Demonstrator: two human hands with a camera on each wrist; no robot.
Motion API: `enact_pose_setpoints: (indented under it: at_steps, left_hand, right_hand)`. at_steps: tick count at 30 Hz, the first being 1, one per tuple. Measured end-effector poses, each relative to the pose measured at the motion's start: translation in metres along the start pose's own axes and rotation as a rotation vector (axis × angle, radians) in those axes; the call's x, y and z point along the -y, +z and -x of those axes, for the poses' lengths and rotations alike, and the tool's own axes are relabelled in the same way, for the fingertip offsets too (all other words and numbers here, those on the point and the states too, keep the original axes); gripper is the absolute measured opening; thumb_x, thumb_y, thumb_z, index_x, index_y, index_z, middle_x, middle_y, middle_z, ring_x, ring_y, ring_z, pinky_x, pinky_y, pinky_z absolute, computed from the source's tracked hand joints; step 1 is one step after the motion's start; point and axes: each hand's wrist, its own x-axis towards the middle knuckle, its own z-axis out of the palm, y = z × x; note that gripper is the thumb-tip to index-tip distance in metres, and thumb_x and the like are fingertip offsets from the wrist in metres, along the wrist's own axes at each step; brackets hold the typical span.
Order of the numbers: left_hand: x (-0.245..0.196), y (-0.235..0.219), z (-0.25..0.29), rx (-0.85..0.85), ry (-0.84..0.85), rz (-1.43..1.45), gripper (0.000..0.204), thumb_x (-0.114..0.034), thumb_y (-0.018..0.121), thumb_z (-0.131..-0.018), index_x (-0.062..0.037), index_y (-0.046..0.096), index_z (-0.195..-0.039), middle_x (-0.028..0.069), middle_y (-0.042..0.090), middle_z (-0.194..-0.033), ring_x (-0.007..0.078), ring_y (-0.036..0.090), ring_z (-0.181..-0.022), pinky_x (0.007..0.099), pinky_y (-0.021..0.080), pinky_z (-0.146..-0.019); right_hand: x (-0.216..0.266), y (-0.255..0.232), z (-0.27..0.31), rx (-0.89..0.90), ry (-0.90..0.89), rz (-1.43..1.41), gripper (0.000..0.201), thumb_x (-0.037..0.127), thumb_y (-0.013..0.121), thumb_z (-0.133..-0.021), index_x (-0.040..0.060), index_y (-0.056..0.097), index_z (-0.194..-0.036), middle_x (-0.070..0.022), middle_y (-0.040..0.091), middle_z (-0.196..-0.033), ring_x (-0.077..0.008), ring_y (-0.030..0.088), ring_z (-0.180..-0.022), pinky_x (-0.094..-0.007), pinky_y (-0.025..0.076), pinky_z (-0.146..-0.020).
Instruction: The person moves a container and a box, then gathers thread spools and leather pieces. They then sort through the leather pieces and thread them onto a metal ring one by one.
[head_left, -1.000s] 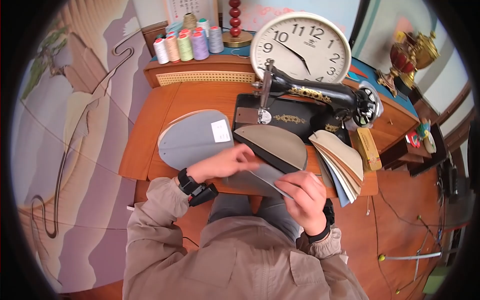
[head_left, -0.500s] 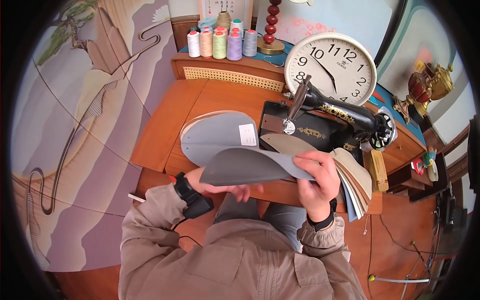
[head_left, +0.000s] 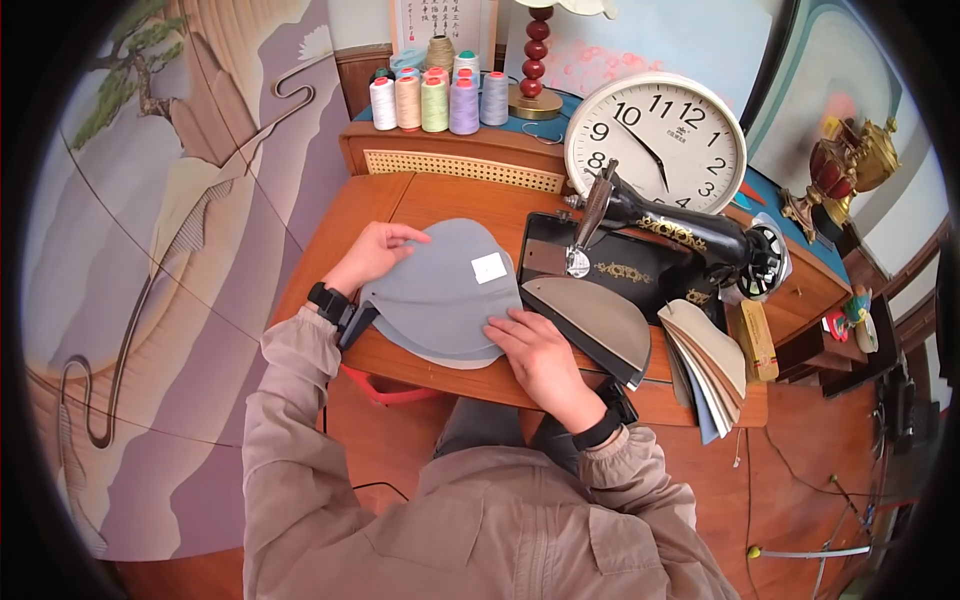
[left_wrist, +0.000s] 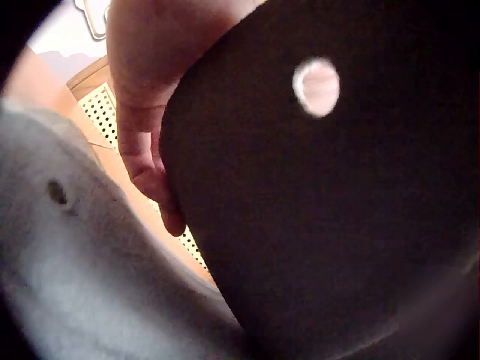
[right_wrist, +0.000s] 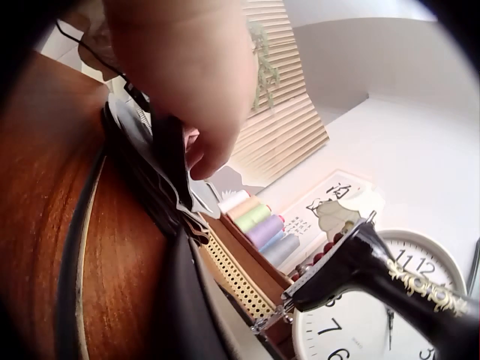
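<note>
A blue-grey rounded panel (head_left: 440, 275) lies over similar pieces on the sewing table, a white label showing on the grey pile. Its dark underside (left_wrist: 330, 195) with a round hole fills the left wrist view. My left hand (head_left: 368, 258) rests on the panel's left edge with fingers stretched over it. At the near right edge, my right hand (head_left: 540, 362) pinches the panel's rim; a raised dark edge (right_wrist: 171, 150) runs up to its fingers, thumb hidden. Just right of that hand lies a taupe folded half-round piece (head_left: 592, 318) with a dark lower layer.
A black sewing machine (head_left: 660, 222) stands behind, with a large clock (head_left: 660, 140) at its back. Fanned sample pieces (head_left: 712, 355) and a yellow box (head_left: 757, 342) lie to the right. Several thread spools (head_left: 435, 104) line the back shelf.
The grey panel, raised in front of the body half a second ago, now lies on the grey pile. Both hands moved with it; the left shifted up and left, the right left. The taupe piece is uncovered.
</note>
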Motion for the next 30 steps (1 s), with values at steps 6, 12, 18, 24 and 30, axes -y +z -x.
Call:
enact_pose_setpoints:
  at_steps: [6, 12, 18, 24, 30]
  left_hand:
    - [-0.015, -0.016, -0.014, 0.183, 0.125, -0.188, 0.046, 0.001, 0.060, -0.093, -0.0080, 0.056, -0.138, 0.0106, 0.065, -0.124, 0.0137, 0.062, -0.099, 0.0286, 0.051, -0.087]
    - [-0.075, -0.032, 0.016, 0.140, 0.206, -0.429, 0.044, -0.006, 0.064, -0.093, -0.0064, 0.056, -0.137, 0.0121, 0.060, -0.132, 0.0197, 0.060, -0.116, 0.0335, 0.049, -0.098]
    - [-0.068, 0.049, 0.036, 0.334, 0.305, -0.436, 0.051, -0.026, 0.062, -0.098, -0.0120, 0.049, -0.145, 0.0160, 0.046, -0.147, 0.0309, 0.043, -0.138, 0.0458, 0.035, -0.113]
    - [-0.037, 0.095, 0.048, 0.255, 0.224, -0.901, 0.066, -0.042, 0.056, -0.099, -0.0248, 0.028, -0.157, 0.0090, 0.016, -0.164, 0.0352, 0.012, -0.152, 0.0636, 0.006, -0.117]
    - [-0.038, 0.093, 0.046, 0.269, 0.230, -0.926, 0.072, -0.055, 0.054, -0.096, -0.0258, 0.027, -0.157, 0.0106, 0.019, -0.163, 0.0364, 0.013, -0.151, 0.0632, 0.005, -0.117]
  right_hand:
    - [0.004, 0.020, 0.008, 0.077, 0.003, 0.084, 0.041, 0.002, 0.060, -0.079, 0.0056, 0.065, -0.120, -0.0090, 0.062, -0.126, -0.0329, 0.057, -0.117, -0.0428, 0.048, -0.096]
    - [0.003, 0.019, 0.013, 0.070, 0.025, 0.035, 0.041, 0.006, 0.055, -0.081, 0.0031, 0.063, -0.121, -0.0092, 0.059, -0.127, -0.0299, 0.053, -0.119, -0.0411, 0.046, -0.098]
    - [0.003, 0.008, 0.011, 0.043, 0.041, -0.060, 0.032, 0.009, 0.060, -0.086, 0.0036, 0.065, -0.117, -0.0102, 0.062, -0.121, -0.0308, 0.056, -0.113, -0.0412, 0.048, -0.094]
    - [-0.034, -0.050, 0.045, -0.014, 0.385, 0.228, 0.027, 0.015, 0.068, -0.085, 0.0061, 0.067, -0.110, -0.0116, 0.065, -0.114, -0.0298, 0.060, -0.105, -0.0417, 0.048, -0.089]
    - [-0.074, -0.051, 0.079, -0.183, 0.315, 0.248, 0.011, 0.010, 0.070, -0.081, 0.0022, 0.068, -0.090, -0.0104, 0.068, -0.095, -0.0300, 0.064, -0.084, -0.0407, 0.053, -0.076]
